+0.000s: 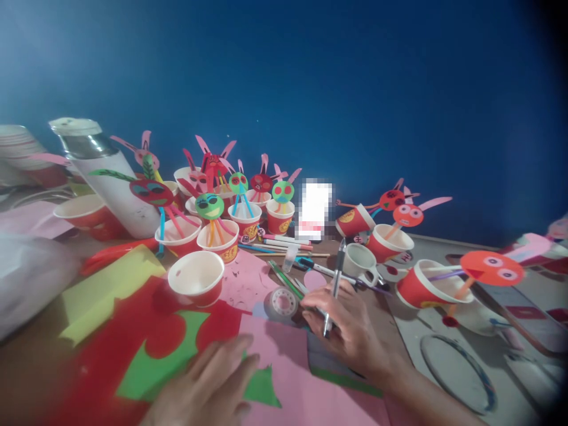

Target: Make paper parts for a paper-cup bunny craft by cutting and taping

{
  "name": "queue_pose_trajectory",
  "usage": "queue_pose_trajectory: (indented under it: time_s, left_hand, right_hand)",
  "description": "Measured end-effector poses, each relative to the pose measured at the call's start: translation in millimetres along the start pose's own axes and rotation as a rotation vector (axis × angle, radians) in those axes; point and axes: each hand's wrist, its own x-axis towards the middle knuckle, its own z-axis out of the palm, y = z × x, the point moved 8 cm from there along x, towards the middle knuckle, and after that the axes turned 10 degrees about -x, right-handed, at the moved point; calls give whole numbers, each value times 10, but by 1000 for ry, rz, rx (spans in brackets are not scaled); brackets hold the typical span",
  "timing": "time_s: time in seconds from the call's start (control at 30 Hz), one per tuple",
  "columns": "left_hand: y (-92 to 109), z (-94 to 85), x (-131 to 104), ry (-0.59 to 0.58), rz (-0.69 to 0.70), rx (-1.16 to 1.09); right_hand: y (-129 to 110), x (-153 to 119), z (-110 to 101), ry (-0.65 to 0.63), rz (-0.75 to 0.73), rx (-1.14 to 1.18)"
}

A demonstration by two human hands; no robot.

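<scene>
My right hand (357,331) is closed around a black and clear pen (335,290), which stands nearly upright between the fingers. Under my left hand (206,381), fingers spread, lie cut green paper (155,373) and pink paper (275,343). Red paper (100,337) with rounded shapes spreads to the left of that hand. A roll of tape (284,302) sits just left of my right hand. Beyond the papers is an empty red-and-white paper cup (196,278).
Several paper cups with rabbit-eared paper faces stand at the back, including a green face (209,206). A thermos flask (106,171) leans at left. Behind my right hand is a mug (360,260). An orange-faced cup figure (492,268) tilts at right. A blue wall (284,89) rises behind.
</scene>
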Motion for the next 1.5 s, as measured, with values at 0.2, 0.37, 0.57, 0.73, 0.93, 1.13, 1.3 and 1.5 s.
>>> queue_pose_trajectory:
  time_s: [0.2,0.37,0.57,0.73,0.93,1.13,1.3,1.5]
  left_hand:
    - [-301,20,883,-71,-344,-234]
    - [-490,457,1384,-71,-453,-295]
    - [-499,441,1474,-41,-423,-349]
    - [-245,-324,773,139,-270,-278]
    - [-224,-304,-167,-94,-440,-246]
    - [-127,-99,-125,-190,-390,-329]
    - [12,2,58,-235,-226,-393]
    - [28,70,100,-236,-210,-342]
  right_hand:
    - [-64,-109,-13,69,-102,92]
    - [-155,-109,-84,84,-183,83]
    - [-183,-71,-189,118,-217,51]
    - [-74,-37,-157,19,-97,135]
    - [21,-85,4,31,82,345]
    - [-80,-87,50,2,8,337]
    - [-120,-110,55,-5,-24,326]
    - [-132,-129,61,-16,-37,306]
